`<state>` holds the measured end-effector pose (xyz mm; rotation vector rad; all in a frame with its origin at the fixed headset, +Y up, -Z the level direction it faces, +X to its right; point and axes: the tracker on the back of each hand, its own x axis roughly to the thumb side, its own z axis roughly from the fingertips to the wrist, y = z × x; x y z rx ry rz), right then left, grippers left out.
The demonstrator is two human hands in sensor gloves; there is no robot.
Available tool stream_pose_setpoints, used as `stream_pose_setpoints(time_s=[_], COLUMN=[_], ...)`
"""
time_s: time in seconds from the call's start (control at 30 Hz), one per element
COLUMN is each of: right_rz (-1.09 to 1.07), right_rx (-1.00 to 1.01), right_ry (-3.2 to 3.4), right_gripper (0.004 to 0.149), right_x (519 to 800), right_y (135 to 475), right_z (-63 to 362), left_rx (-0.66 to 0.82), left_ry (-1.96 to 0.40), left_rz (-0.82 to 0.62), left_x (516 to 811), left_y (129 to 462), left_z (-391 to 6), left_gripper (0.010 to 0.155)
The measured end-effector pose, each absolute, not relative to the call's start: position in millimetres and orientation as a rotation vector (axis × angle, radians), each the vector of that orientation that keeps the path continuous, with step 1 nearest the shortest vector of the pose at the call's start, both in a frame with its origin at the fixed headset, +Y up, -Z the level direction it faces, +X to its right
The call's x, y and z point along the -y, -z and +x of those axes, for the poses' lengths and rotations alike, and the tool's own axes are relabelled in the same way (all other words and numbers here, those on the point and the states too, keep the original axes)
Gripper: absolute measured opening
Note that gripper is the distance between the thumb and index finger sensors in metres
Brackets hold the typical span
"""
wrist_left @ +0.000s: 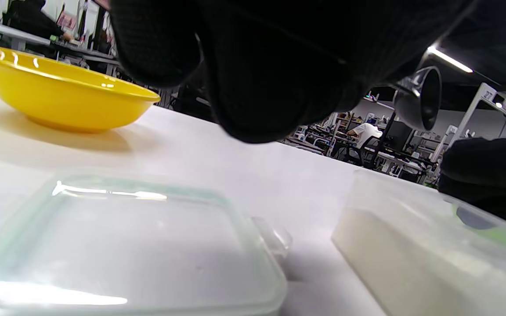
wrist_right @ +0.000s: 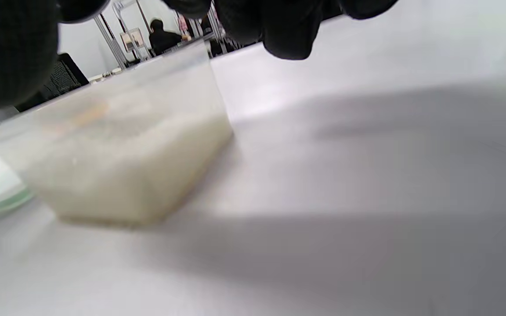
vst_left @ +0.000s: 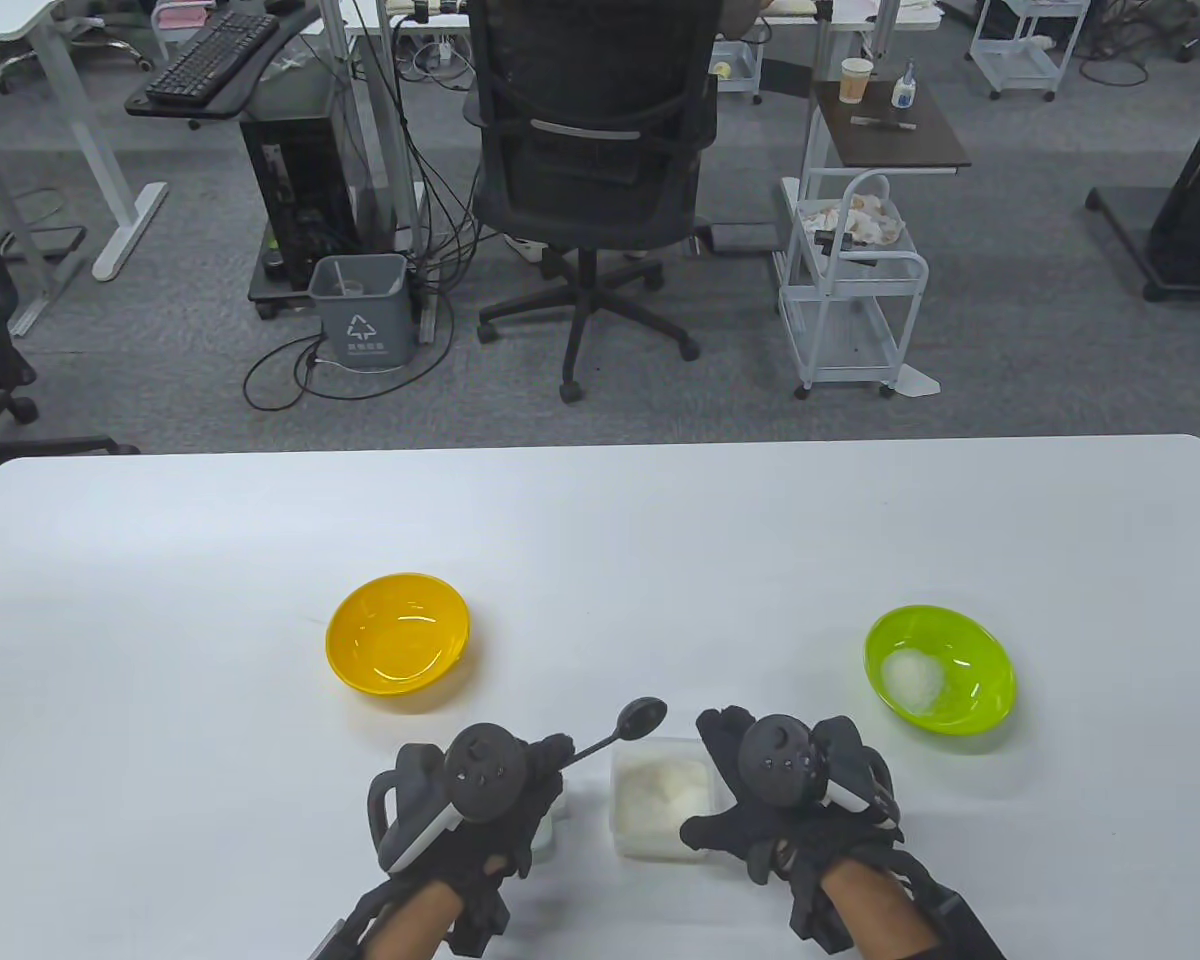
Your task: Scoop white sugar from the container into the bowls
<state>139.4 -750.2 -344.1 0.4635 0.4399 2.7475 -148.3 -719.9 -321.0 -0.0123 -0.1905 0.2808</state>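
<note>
Left hand (vst_left: 480,790) pinches the spoon (vst_left: 615,733), bowl raised over the sugar container (vst_left: 660,795) on the desk (vst_left: 600,520). Right hand (vst_left: 785,790) rests against the container's side, apparently steadying it (grip closure unclear). Yellow bowl (vst_left: 398,632) looks empty; green bowl (vst_left: 940,670) holds sugar.

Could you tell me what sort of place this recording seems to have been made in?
It looks like an office or lab workspace: behind the white table stand an office chair, a keyboard on a desk above a computer tower, and a wheeled cart.
</note>
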Motion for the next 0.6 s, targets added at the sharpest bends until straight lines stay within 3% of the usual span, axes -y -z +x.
stream_pose_setpoints(time_s=[0.6], right_rz=[0.433], right_rx=[-0.461], right_ry=[-2.685], right_gripper=[0.099], right_x=[759], right_y=[344], right_z=[140], left_rx=[0.434], left_ry=[0.477], left_rz=[0.427], left_x=[724], left_y=[280], left_z=[-87], left_gripper=[0.045])
